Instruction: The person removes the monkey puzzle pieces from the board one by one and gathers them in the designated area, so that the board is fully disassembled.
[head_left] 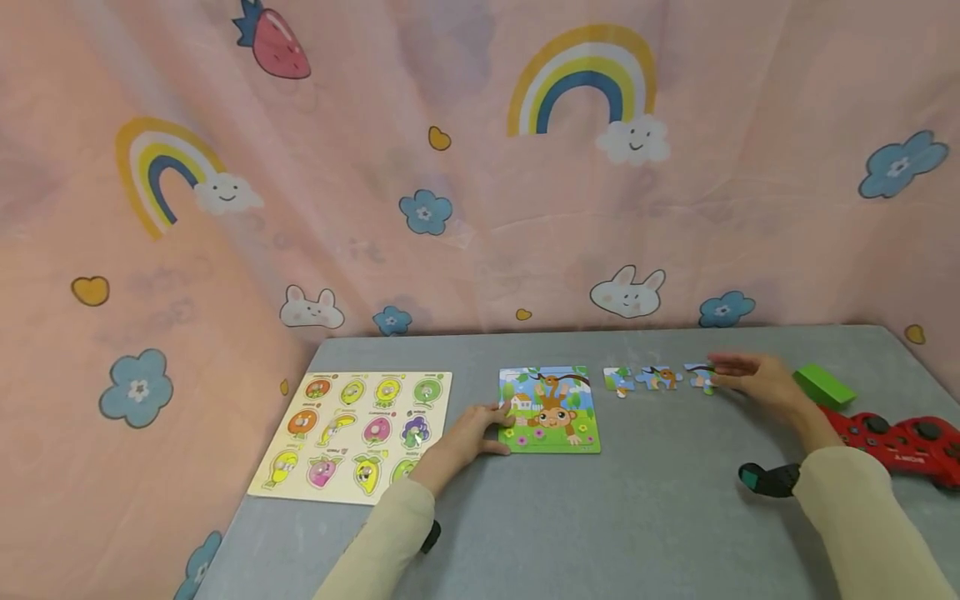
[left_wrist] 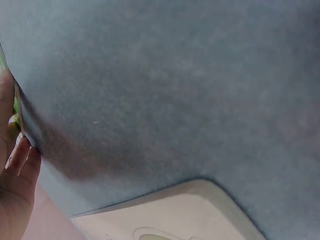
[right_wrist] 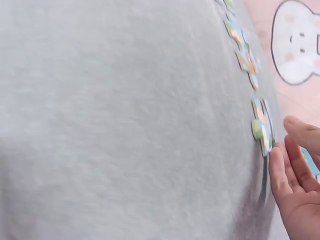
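1. The monkey jigsaw puzzle (head_left: 551, 421) lies flat at the frame's centre; the left hand (head_left: 463, 438) pinches its lower-left corner between thumb and fingers, presumably steadying it.
2. Three jigsaw pieces (head_left: 661, 378) sit in a row right of it, likely for easy reach.
3. The right hand (head_left: 767, 387) has its fingers nearly straight at the row's right end; contact is hard to tell.
4. The fruit puzzle board (head_left: 348, 446), left, and red game controller (head_left: 896, 444), far right, seem set aside.
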